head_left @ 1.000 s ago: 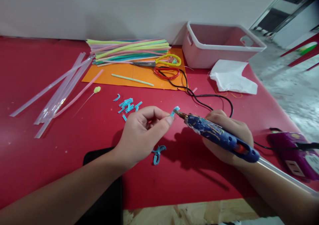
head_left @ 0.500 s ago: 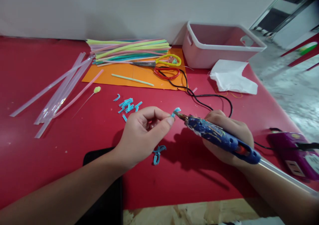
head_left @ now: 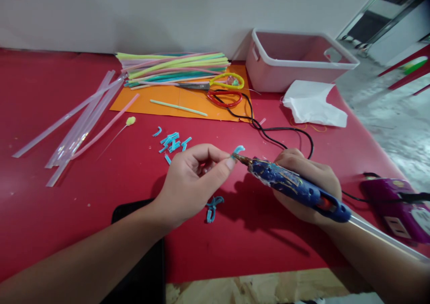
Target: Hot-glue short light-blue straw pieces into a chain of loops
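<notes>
Between the thumb and forefinger of my left hand [head_left: 198, 178] is pinched a small curved piece of light blue pipe cleaner [head_left: 239, 149]. My right hand [head_left: 307, 183] is wrapped round a blue hot glue gun [head_left: 285, 178] smeared with dried glue, a clear glue stick [head_left: 386, 238] poking out of its back. The gun's nozzle tip meets the blue piece close to my left fingertips. Several short cut blue pieces [head_left: 174, 142] lie beyond my left hand. Below it rests a small blue shape of joined pieces [head_left: 212, 209].
Scissors [head_left: 225, 89] and a bundle of coloured pipe cleaners [head_left: 178, 66] lie on orange card [head_left: 134, 104]. Clear glue sticks [head_left: 87, 120] are at left. A pink bin [head_left: 285, 71], white cloth [head_left: 312, 102], black cord [head_left: 268, 129] and purple power box [head_left: 386, 205] are at right.
The glue gun's nozzle has shifted slightly left and down along the blue piece, nearer my left fingertips. My left hand is practically still.
</notes>
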### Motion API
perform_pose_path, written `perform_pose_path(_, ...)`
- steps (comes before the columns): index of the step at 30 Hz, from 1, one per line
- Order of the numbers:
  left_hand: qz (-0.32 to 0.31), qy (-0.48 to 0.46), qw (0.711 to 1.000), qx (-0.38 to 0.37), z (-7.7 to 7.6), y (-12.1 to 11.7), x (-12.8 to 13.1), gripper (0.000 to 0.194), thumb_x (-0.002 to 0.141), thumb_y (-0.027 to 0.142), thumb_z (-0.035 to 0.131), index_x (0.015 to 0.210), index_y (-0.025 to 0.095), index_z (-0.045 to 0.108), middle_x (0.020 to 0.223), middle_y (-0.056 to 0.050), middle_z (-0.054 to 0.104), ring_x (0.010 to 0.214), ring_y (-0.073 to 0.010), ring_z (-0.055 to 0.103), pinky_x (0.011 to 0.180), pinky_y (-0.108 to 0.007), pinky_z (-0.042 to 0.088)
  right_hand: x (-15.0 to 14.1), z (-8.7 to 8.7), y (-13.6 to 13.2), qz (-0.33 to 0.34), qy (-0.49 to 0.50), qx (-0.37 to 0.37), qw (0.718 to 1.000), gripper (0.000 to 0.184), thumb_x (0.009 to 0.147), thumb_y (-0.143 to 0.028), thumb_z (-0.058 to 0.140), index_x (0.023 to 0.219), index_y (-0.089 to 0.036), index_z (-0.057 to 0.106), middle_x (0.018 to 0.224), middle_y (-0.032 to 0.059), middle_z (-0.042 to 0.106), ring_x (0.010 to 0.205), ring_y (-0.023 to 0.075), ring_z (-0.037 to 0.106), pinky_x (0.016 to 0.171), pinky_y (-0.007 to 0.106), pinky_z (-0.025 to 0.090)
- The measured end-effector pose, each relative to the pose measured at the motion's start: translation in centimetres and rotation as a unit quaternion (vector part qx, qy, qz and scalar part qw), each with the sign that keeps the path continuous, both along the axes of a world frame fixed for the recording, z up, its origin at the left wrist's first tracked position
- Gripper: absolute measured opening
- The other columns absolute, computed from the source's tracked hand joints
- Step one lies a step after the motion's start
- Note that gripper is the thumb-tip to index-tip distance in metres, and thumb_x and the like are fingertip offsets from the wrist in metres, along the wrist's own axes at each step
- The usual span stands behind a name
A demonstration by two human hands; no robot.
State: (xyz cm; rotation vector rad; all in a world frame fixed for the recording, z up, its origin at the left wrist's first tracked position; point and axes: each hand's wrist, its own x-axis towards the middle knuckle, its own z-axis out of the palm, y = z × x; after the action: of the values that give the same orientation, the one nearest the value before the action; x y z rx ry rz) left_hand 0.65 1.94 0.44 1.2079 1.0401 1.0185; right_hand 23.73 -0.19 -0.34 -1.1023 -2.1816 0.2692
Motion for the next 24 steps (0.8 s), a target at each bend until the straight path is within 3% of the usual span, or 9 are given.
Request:
perform_pose_path(6, -0.007, 0.000, 1.000, -0.001, -0.02, -0.02, 0.05, 0.014, 0.080, 0.025, 0.068, 0.069, 0.019, 0.062, 0.059, 0.003, 0.051, 0.053, -0.0089, 0.038, 0.046, -0.022, 0.030, 0.17, -0.06, -0.12, 0.009, 0.001, -0.019, 1.000, 0.016, 0.081, -0.019, 0.064, 0.092, -0.024, 0.055, 0.074, 0.0008, 0.063, 0.062, 0.0161, 0.059, 0.060, 0.034, 0.047)
perform_pose_path(14, -0.001, -0.002, 1.000, 0.008, 0.11, 0.04, -0.14, 0.014, 0.081, 0.025, 0.068, 0.069, 0.018, 0.063, 0.062, 0.003, 0.054, 0.055, -0.0082, 0.041, 0.047, -0.020, 0.035, 0.05, -0.19, 0.17, 0.020, 0.008, 0.007, 1.000, 0.014, 0.082, -0.020, 0.063, 0.092, -0.024, 0.054, 0.072, -0.0009, 0.062, 0.060, 0.0139, 0.057, 0.062, 0.032, 0.048)
perform_pose_path(24, 0.015, -0.008, 1.000, 0.027, 0.08, 0.03, 0.04, 0.016, 0.080, 0.022, 0.068, 0.068, 0.017, 0.059, 0.062, 0.005, 0.054, 0.054, -0.0070, 0.043, 0.047, -0.018, 0.036, 0.12, -0.51, -0.11, -0.021, 0.013, 0.007, 1.000, 0.012, 0.082, -0.021, 0.065, 0.091, -0.023, 0.057, 0.075, -0.0003, 0.063, 0.064, 0.0145, 0.058, 0.062, 0.031, 0.046)
